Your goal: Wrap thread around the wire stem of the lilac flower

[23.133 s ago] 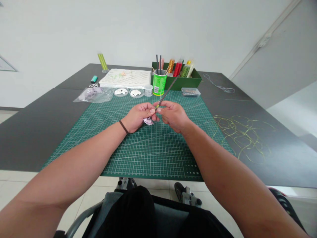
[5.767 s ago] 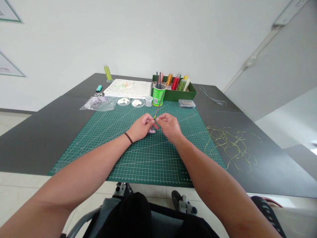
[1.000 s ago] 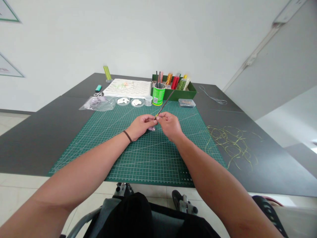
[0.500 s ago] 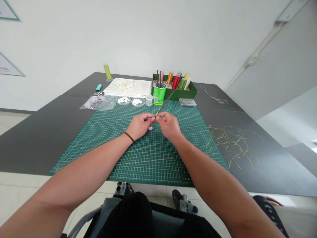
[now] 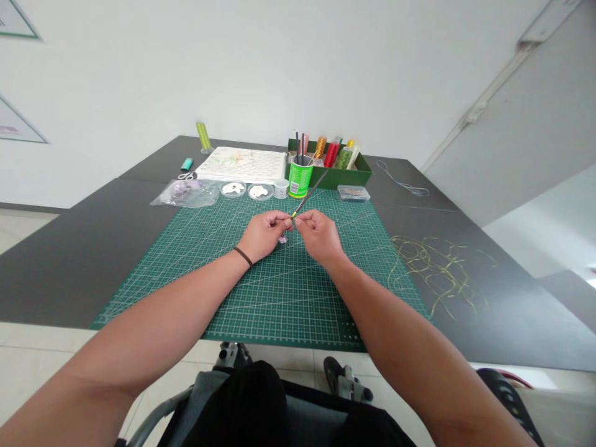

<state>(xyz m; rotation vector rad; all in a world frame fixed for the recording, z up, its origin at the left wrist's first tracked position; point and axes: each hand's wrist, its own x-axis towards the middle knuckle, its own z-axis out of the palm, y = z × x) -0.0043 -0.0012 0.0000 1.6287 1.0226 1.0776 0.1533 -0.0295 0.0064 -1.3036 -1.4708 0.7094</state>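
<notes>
Over the green cutting mat, my left hand pinches the lower end of a thin dark stick that slants up to the right. A yellow-green band is wrapped around the stick just above those fingertips. My right hand is closed in a pinch right beside the band; whatever is between its fingers is too small to make out. A small pale pink piece shows below my left fingers, partly hidden. To the right lies a loose tangle of yellow-green thread.
Behind the hands stand a green can of sticks, a green box with coloured tubes, and a clear case. Dishes of white pieces, a white textured board, a plastic bag and scissors lie left.
My right fingertips have shifted slightly right, leaving a small gap to the left hand. The left hand and stick stay nearly in place.
</notes>
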